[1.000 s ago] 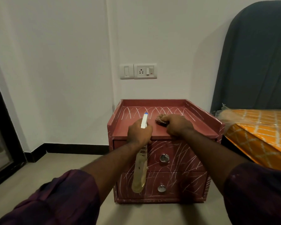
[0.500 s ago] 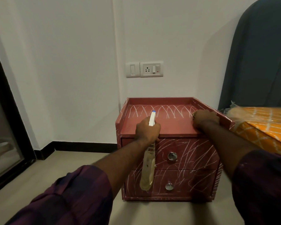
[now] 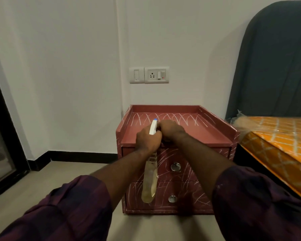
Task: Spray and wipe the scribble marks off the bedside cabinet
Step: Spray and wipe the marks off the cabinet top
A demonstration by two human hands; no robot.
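A red-brown bedside cabinet (image 3: pixel 214 136) with two drawers stands against the wall. White scribble marks (image 3: pixel 181 118) cover the back of its top, both drawer fronts and its sides. My left hand (image 3: pixel 147 140) grips the neck of a spray bottle (image 3: pixel 150 181). The bottle's white nozzle points up and its clear body hangs in front of the drawers. My right hand (image 3: pixel 170 130) rests curled on the cabinet top, close beside the nozzle. It is bunched over a small cloth that is almost wholly hidden.
A bed with an orange patterned mattress (image 3: pixel 278 141) and a dark headboard (image 3: pixel 276 66) stands directly right of the cabinet. A switch and socket plate (image 3: pixel 149 75) sits on the wall above. A black-framed glass door (image 3: pixel 0 136) is at the left. Beige floor lies in front.
My right hand slid left across the cabinet top, from the right rim to the middle beside my left hand. The left hand kept hold of the bottle.
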